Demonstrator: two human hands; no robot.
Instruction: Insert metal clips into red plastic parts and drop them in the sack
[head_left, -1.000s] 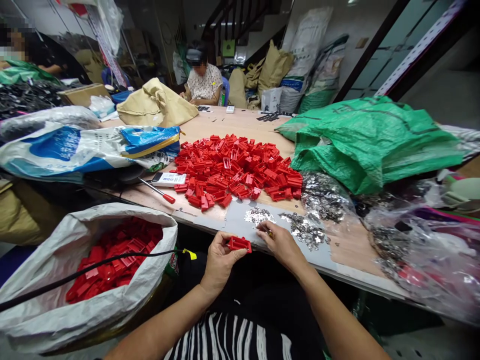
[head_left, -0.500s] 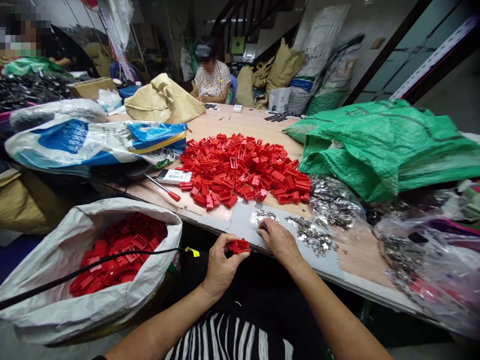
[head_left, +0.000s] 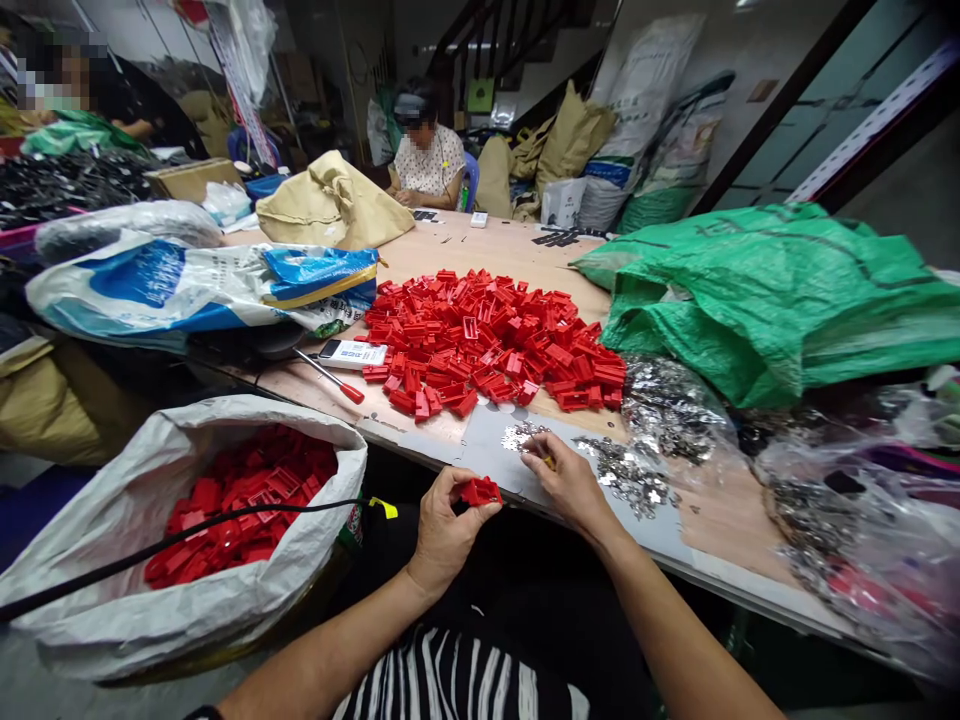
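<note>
My left hand (head_left: 444,535) pinches a red plastic housing (head_left: 480,491) between thumb and fingers, just in front of the table edge. My right hand (head_left: 564,482) hovers by a small heap of shiny flat metal pieces (head_left: 519,435) on a grey sheet (head_left: 484,450). Its thumb and fingers are drawn together, and a bit of yellow shows at the palm. What the fingertips hold, if anything, is hidden. A second heap of metal pieces (head_left: 630,475) lies right of that hand. Beyond both hands spreads a large pile of red plastic housings (head_left: 495,340).
An open white sack (head_left: 90,620) of red housings stands at lower left, a black cable (head_left: 247,511) crossing it. A screwdriver (head_left: 330,377) lies beside a white box (head_left: 354,354). A green sack (head_left: 772,300) and clear bags of metal parts (head_left: 862,520) occupy the right. Another person (head_left: 429,160) sits opposite.
My right hand has shifted slightly, and yellow now shows at its palm. My left hand keeps hold of the red housing. The whole view has moved a little.
</note>
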